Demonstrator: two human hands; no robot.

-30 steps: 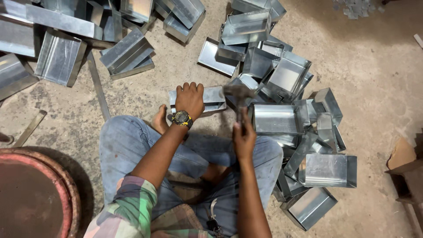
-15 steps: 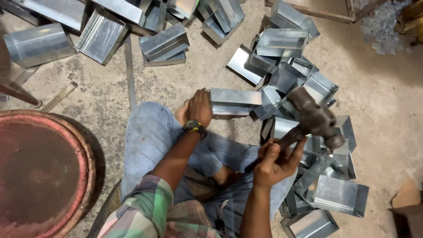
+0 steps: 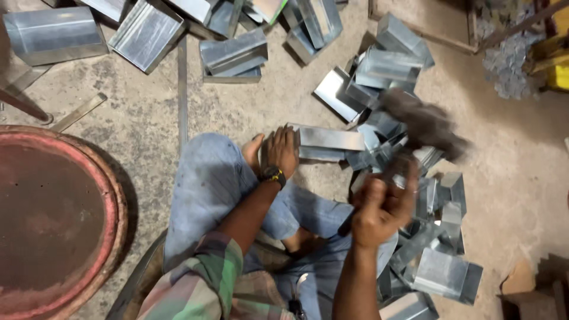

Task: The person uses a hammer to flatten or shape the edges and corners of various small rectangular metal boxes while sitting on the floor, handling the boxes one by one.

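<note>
Sitting cross-legged on the concrete floor, a person in jeans and a plaid sleeve works sheet metal at close range. Nearest the camera, the right hand is clenched around a hammer handle, the fist and the hammer both blurred, the head raised above the pile at the person's right. Just beyond the knee, the left hand, a watch on its wrist, lies flat with fingers together, pressing down one end of a folded metal channel; held so, the piece looks pinned to the floor against sliding, with its free end lying open toward the hammer side. Beside it, within arm's reach on the right, similar bent metal pieces lie heaped. At the left edge sits a rusty round drum top. Farther off, more channels lie scattered, with flat strips between them.
</note>
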